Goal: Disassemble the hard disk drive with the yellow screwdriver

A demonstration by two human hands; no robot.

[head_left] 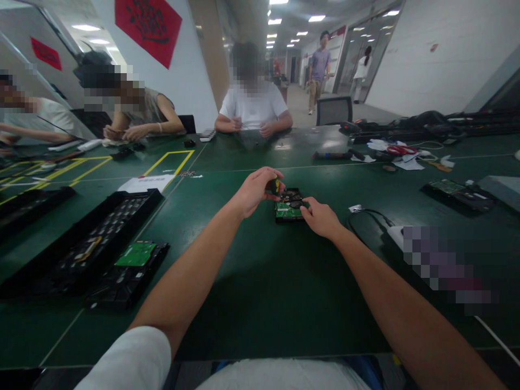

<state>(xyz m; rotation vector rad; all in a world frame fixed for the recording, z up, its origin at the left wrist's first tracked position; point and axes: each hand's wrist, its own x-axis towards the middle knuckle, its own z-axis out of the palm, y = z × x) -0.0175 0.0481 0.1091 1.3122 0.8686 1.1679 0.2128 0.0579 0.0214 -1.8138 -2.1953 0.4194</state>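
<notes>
In front of me on the green table lies a hard drive point(289, 209), its green circuit board showing. My left hand point(260, 190) is closed around a screwdriver point(275, 186) with a black and yellow handle, over the drive's far left part. The fingers partly cover the screwdriver, and its tip cannot be made out. My right hand point(320, 215) grips the right edge of the drive between thumb and fingers.
To the left are a long black tray point(44, 265) and another black drive with a green board point(136, 254). A cabled phone-like device point(439, 260) lies at right, below another drive point(459, 195). Tools and scraps point(402, 151) lie farther back. A person point(254, 108) sits opposite.
</notes>
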